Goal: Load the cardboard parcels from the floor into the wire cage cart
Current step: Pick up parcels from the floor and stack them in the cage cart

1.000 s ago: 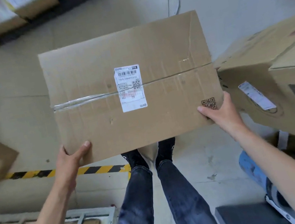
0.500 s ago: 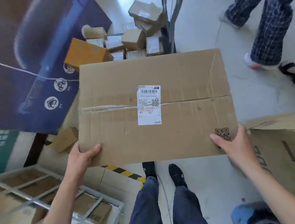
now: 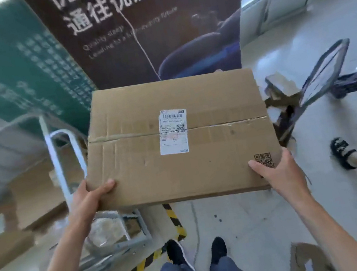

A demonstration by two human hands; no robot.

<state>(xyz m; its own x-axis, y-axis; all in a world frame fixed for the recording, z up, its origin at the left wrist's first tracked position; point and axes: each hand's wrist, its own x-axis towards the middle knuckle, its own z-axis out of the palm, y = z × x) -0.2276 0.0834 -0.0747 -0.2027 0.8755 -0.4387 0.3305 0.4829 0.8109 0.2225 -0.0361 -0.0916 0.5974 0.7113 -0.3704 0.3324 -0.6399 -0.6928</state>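
Both hands, left hand and right hand, grip the near corners of the labelled cardboard parcel, now swung round beside the wire cage cart at left, seemingly ready for loading.

The wire cage cart stands just left of the parcel, its white rail near the parcel's edge. A banner blocks ahead; rightward, a sandalled foot and what seems a metal frame crowd the floor.
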